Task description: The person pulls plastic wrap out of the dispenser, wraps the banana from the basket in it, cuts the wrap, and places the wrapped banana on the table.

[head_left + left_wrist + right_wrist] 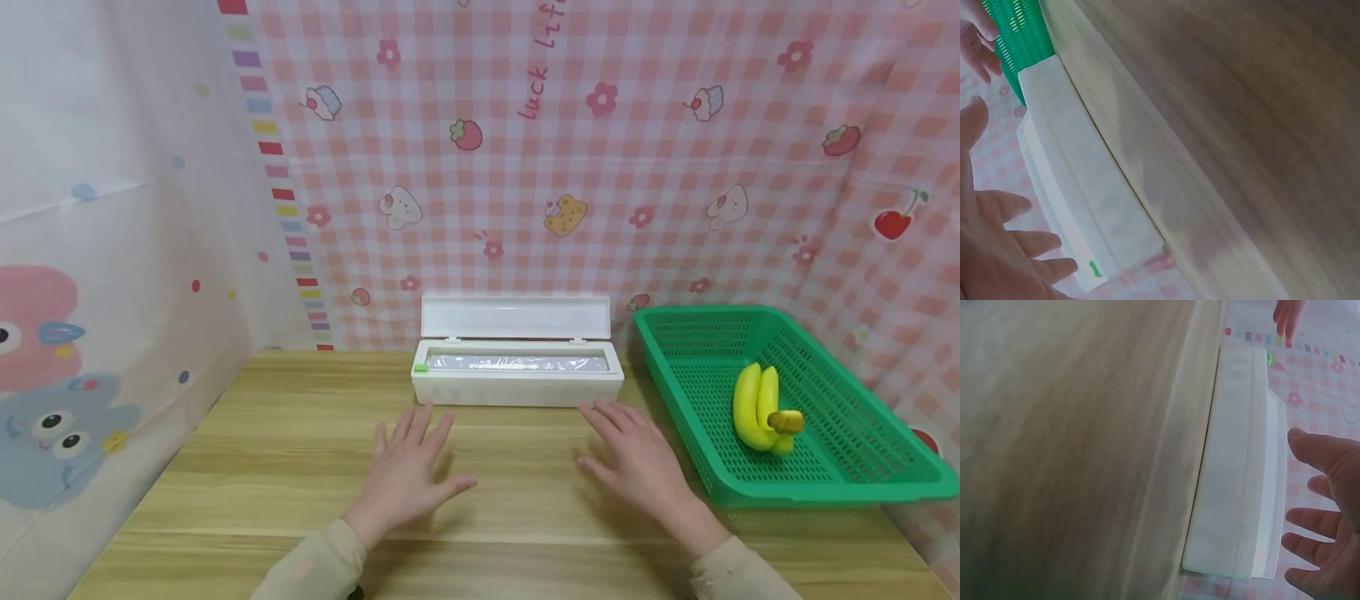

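Observation:
A long white plastic-wrap dispenser box (pixel 517 392) stands at the back of the table, its hinged lid (pixel 516 317) raised. Clear film (pixel 517 363) shows in its opening, and a small green slider (pixel 422 368) sits at the left end. My left hand (pixel 408 479), fingers spread, is in front of the box's left part and holds nothing. On the other side, my right hand (pixel 637 458) is also empty with its fingers extended, near the box's right front corner. Both wrist views show the box's white front (pixel 1079 150) beyond the spread fingers.
To the right, a green plastic basket (pixel 832 492) holds a bunch of yellow bananas (pixel 756 408). The wood-grain table (pixel 510 517) meets a pink checked cloth (pixel 465 183) behind it. A white patterned cloth (pixel 150 250) hangs at the left.

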Demonstrator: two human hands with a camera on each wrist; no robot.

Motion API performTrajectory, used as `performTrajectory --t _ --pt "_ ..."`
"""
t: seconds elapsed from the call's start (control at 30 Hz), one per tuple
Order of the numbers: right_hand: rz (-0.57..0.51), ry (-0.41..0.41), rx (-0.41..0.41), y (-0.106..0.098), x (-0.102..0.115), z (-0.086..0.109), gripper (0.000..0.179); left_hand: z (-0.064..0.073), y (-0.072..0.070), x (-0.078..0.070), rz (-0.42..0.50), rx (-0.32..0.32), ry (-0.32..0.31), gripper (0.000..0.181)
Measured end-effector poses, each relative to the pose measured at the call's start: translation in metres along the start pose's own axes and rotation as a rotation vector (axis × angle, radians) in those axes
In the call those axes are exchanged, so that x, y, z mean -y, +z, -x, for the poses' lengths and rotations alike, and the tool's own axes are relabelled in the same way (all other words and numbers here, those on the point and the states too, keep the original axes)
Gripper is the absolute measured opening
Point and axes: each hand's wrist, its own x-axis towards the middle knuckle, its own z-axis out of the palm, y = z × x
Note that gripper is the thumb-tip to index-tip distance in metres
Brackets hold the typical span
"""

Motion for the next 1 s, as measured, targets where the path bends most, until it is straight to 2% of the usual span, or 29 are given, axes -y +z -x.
performTrajectory --t 0.23,0.33,0.67,1.0 --pt "-0.022 -0.015 -0.052 0.002 -0.001 -0.006 0.065 -0.008 0.001 -0.001 -0.023 -0.117 0.061 0.087" --pt "-0.028 -0.015 -0.063 0.002 -0.001 -0.008 0.063 -0.011 0.001 -0.002 -0.033 -0.149 0.078 0.087" --pt "-0.025 0.014 -0.069 0.003 -0.003 -0.017 0.058 -0.022 0.001 -0.002 -0.012 -0.246 0.092 0.081" --pt "-0.036 0.051 -0.089 0.004 -0.009 -0.023 0.055 -0.033 0.004 0.002 -0.007 -0.294 0.07 0.074"
